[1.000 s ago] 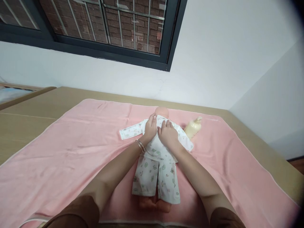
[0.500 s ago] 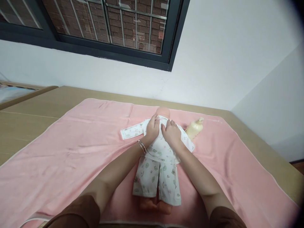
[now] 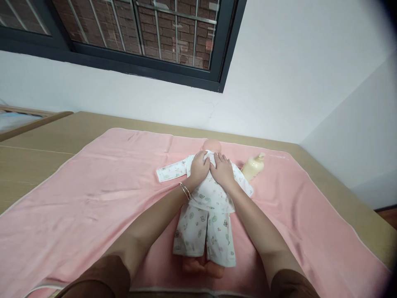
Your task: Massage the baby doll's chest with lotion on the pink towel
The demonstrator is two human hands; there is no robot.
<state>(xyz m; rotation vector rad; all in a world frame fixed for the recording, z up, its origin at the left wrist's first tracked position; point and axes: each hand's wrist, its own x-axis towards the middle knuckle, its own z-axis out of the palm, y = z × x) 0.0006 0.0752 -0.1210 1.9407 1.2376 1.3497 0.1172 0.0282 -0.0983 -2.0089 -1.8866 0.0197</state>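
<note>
A baby doll (image 3: 211, 145) lies face down on a pink towel (image 3: 93, 194), dressed in a white printed top (image 3: 214, 194) and matching trousers (image 3: 203, 231). Its bare feet (image 3: 203, 267) point toward me. My left hand (image 3: 199, 166), with a bangle on the wrist, rests flat on the doll's upper back just below the neck. My right hand (image 3: 222, 169) lies beside it on the right shoulder, fingers stretched out and nearly touching the left hand. Neither hand grips anything.
A cream pump bottle (image 3: 252, 166) lies on the towel just right of the doll. The towel covers a wooden table (image 3: 37, 149) set against a white wall under a dark-framed window (image 3: 139, 37). A wooden frame edge (image 3: 31, 118) shows far left.
Both hands have slid a little up the doll's back toward the neck and drawn closer together. The doll and bottle have stayed in place.
</note>
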